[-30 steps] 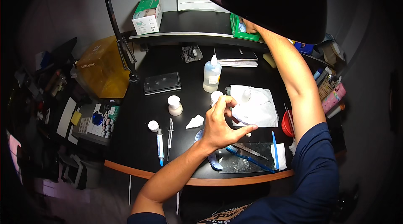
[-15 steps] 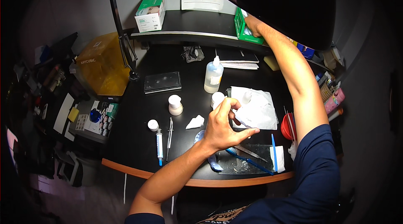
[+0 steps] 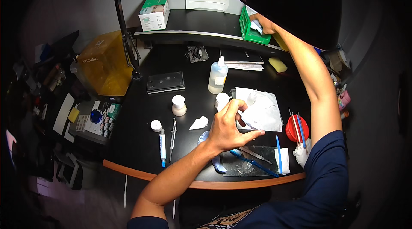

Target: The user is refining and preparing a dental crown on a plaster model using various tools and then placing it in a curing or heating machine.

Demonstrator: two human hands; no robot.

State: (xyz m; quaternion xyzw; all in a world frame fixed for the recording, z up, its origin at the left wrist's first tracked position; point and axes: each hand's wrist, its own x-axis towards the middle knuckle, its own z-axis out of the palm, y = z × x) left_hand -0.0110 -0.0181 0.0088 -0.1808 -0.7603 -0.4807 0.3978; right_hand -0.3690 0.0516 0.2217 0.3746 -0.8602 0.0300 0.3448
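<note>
My left hand (image 3: 228,127) hovers over the middle of the desk, thumb stretched out to the right and the other fingers curled. Whether something small sits behind those fingers is hidden. Beside them lies a white paper sheet (image 3: 268,106) with a small clear bottle (image 3: 251,98) on it. At the back, my right hand (image 3: 265,24) reaches to a green box (image 3: 245,25) on the raised shelf. Its fingers are closed on a crumpled white tissue (image 3: 256,27) at the box's opening. Close to my left hand are a white jar (image 3: 222,100) and a torn white paper scrap (image 3: 199,123).
Around my hands stand a squeeze bottle (image 3: 218,76), another white-capped jar (image 3: 179,105) and a red round container (image 3: 296,131). A syringe (image 3: 162,148), tweezers (image 3: 173,140), a blue toothbrush (image 3: 257,165) and a glass plate (image 3: 234,169) lie near the front. A black lamp shade (image 3: 292,6) overhangs the right.
My right hand has drawn back slightly at the green box, and more of the white tissue shows. The red container is less covered by my right arm. My left hand stays put.
</note>
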